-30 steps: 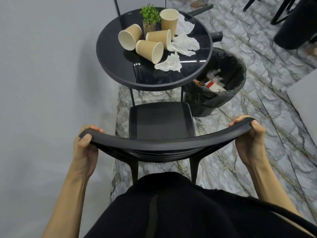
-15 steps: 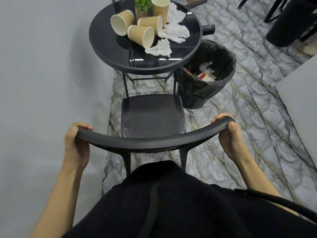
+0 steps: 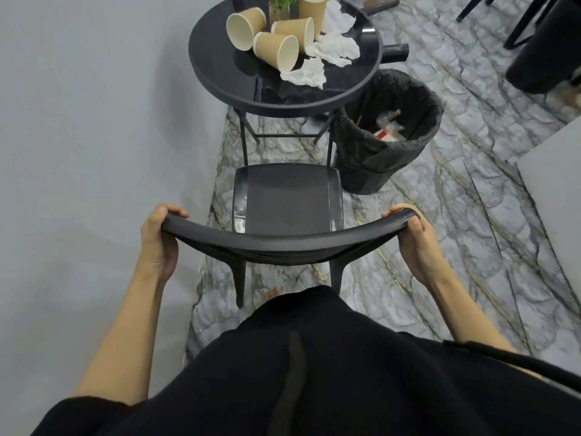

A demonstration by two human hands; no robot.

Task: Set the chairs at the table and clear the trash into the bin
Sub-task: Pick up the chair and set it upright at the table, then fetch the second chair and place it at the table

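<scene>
A black chair (image 3: 287, 196) stands in front of me, its seat facing a round black table (image 3: 220, 73). My left hand (image 3: 157, 240) grips the left end of the curved backrest and my right hand (image 3: 415, 243) grips the right end. On the table lie several tan paper cups (image 3: 276, 51), most tipped over, and crumpled white napkins (image 3: 306, 73). A black-lined bin (image 3: 386, 146) with some trash inside stands on the floor right of the table, beside the chair's seat.
A grey wall (image 3: 94, 152) runs close along the left of chair and table. A small potted plant (image 3: 279, 7) sits at the table's far side. Other black chair legs (image 3: 528, 23) and a grey surface (image 3: 556, 184) are at the right. The floor is marble.
The chair with both hands on its backrest has drawn back from the table; a gap of floor now shows between the seat's front edge and the table.
</scene>
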